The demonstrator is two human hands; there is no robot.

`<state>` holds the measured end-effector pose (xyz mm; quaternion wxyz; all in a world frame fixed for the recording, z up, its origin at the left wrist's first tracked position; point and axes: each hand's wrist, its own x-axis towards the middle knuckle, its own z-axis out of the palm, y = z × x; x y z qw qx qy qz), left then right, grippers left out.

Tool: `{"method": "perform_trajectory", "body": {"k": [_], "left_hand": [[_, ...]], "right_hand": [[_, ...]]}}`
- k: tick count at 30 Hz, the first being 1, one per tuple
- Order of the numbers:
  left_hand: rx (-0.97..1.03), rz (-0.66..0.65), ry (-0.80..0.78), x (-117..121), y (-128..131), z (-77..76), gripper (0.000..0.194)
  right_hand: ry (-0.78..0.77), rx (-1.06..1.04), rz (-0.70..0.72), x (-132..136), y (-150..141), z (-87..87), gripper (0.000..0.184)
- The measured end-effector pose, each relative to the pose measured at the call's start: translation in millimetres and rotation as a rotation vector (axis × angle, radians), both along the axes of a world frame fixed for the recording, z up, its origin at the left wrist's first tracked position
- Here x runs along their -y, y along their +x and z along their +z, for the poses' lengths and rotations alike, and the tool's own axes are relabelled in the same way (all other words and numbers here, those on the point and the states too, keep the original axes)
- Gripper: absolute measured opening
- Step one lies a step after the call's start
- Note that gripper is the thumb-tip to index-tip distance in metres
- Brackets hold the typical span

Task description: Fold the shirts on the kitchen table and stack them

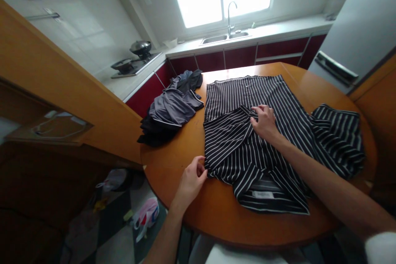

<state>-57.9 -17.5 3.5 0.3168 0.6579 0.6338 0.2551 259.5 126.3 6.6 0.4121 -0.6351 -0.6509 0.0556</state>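
A black shirt with thin white stripes (278, 103) lies spread on a round wooden table (185, 198), collar toward me, one sleeve folded in across the body. My left hand (192, 179) pinches the shirt's near left edge at the shoulder. My right hand (263, 121) rests on the middle of the shirt, fingers closed on the end of the folded-in sleeve. The other sleeve (338, 138) lies bunched at the right.
A heap of grey and dark clothes (171, 111) lies at the table's left edge. A wooden partition (62, 90) stands to the left. Behind are a counter with a sink (224, 38) and a stove (134, 62). Bags lie on the floor (145, 214).
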Motion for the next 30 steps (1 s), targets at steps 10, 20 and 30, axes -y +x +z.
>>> {"method": "perform_trajectory", "body": {"k": [10,20,30], "left_hand": [[-0.104,0.006,0.161,-8.4,-12.5,15.9,0.033],[-0.386,-0.161,0.191,4.8,-9.7,5.8,0.038],[-0.42,-0.482,0.379,-25.0,17.6,9.4,0.047]], "right_hand": [[-0.187,0.542,0.77,187.0,-65.6,36.4,0.04],[-0.169,0.674,0.811,205.8,-62.8,2.2,0.018],[-0.26,0.341,0.744,181.2,-69.7,24.1,0.043]]}}
